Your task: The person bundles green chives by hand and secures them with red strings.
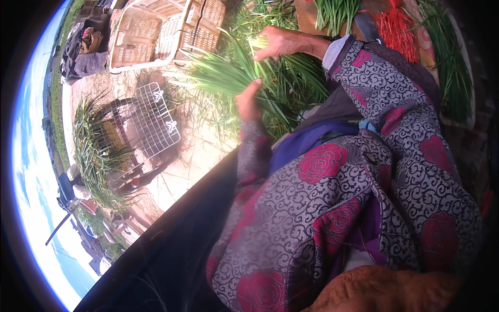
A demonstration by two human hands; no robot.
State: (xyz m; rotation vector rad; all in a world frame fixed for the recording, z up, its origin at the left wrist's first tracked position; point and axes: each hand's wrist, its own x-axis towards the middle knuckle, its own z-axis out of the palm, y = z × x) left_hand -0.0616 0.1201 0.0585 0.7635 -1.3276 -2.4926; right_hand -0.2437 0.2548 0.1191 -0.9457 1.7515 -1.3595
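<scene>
We hold a long bundle of flat green chive-like leaves [228, 73] in the upper middle of the frame, and both our hands are on it. Our left hand [248, 101], just below the bundle's centre, has its fingers curled shut around the stalks, thumb pointing up along them. Our right hand [278, 44], above and to the right, pinches the pale cut ends of the same bundle between closed fingertips, so the leaves fan out to the left from between the two hands.

Judging from what lies about, the sorting looks partly done: trimmed green leaves [335, 13] already lie on a brown board [306, 18] at the top edge, beside a bunch of red ties [397, 28], while a loose heap of unsorted greens [291, 99] sits under our hands, and another heap drapes over a round dark basket [101, 151] at left. The bundle in hand shows no tie round it.

A white wire rack [156, 119] lies on the sandy ground in the left middle, and cream plastic crates [161, 31] sit at the upper left. Our sleeves are grey with red roses.
</scene>
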